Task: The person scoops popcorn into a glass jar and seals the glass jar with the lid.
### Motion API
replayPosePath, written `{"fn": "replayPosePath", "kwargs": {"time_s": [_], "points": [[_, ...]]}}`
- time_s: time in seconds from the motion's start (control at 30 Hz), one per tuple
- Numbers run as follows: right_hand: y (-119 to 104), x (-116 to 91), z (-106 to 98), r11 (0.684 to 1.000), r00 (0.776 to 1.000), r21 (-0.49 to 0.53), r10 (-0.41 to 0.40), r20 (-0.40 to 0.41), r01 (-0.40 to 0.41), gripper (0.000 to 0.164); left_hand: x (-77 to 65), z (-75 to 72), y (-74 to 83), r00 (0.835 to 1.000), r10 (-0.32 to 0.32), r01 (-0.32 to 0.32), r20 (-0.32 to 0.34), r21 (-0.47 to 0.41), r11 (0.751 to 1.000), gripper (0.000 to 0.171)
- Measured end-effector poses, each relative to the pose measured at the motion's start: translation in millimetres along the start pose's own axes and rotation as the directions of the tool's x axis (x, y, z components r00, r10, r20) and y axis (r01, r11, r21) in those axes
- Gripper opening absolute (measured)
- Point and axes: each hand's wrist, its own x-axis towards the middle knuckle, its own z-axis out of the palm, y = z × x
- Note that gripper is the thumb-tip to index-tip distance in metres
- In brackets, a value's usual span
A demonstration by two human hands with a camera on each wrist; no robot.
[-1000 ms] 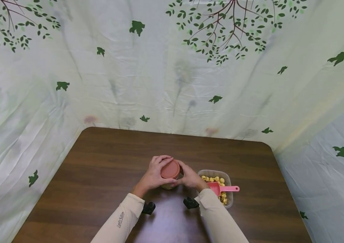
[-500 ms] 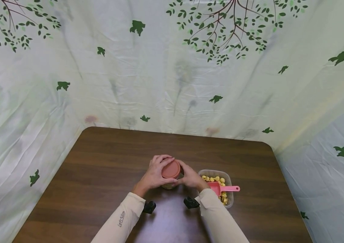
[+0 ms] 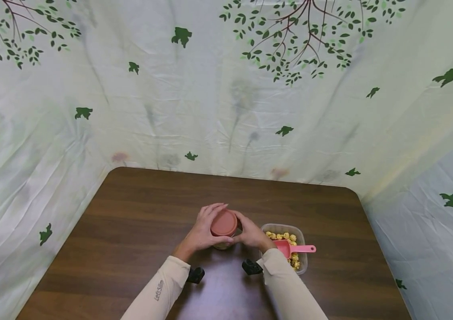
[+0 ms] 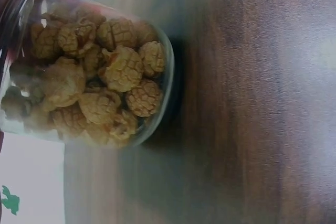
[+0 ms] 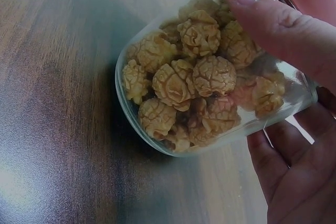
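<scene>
A clear jar [image 3: 221, 246] of caramel popcorn [image 5: 214, 75] stands upright on the table, topped by a reddish-pink lid [image 3: 224, 223]. My left hand [image 3: 203, 230] curls around the lid from the left, its thumb along the near edge and its fingers over the far side. From the right, my right hand [image 3: 251, 232] grips the jar just below the lid; its thumb presses on the glass in the right wrist view. Both thumbs come close together at the front of the jar. The far side of the jar is hidden in the head view.
Right of the jar, partly behind my right wrist, is a clear plastic tub [image 3: 304, 262] of popcorn. A pink scoop [image 3: 300, 249] lies in it with its handle over the right rim. The brown table [image 3: 138, 213] ends at a printed curtain [image 3: 210, 111].
My left fingers have lifted slightly at the far side of the lid, and the lid has shifted slightly left. My right hand looks almost still.
</scene>
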Motion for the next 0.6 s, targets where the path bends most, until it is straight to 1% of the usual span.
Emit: {"fn": "replayPosePath", "kwargs": {"time_s": [0.1, 0.2, 0.27, 0.33, 0.43, 0.6], "points": [[-0.7, -0.6, 0.1, 1.0, 1.0, -0.009, 0.014, -0.001, -0.014, 0.087, -3.7, 0.2, -1.0, 0.998, -0.063, 0.062, -0.017, -0.093, 0.994, 0.101], [-0.7, -1.0, 0.3, 1.0, 1.0, 0.013, 0.018, 0.002, -0.019, 0.087, -7.9, 0.3, -2.0, 0.989, -0.148, 0.139, -0.03, -0.199, 0.97, 0.105], [-0.6, -1.3, 0.6, 1.0, 1.0, 0.027, 0.011, 0.002, -0.011, 0.088, -10.6, 0.9, -4.0, 0.983, -0.181, 0.165, -0.039, -0.257, 0.952, 0.106], [-0.1, -1.0, 0.9, 1.0, 1.0, 0.03, 0.004, 0.002, -0.004, 0.088, -13.1, 1.8, -6.3, 0.979, -0.198, 0.177, -0.04, -0.302, 0.937, 0.107], [0.5, -0.6, 1.4, 0.999, 1.0, 0.032, -0.011, -0.001, 0.011, 0.088, -16.4, 3.9, -11.1, 0.979, -0.198, 0.171, -0.044, -0.346, 0.923, 0.107], [0.4, -0.1, 1.5, 1.0, 1.0, 0.029, -0.008, 0.002, 0.008, 0.088, -21.9, 7.9, -15.7, 0.975, -0.22, 0.193, -0.037, -0.362, 0.912, 0.106]]}}
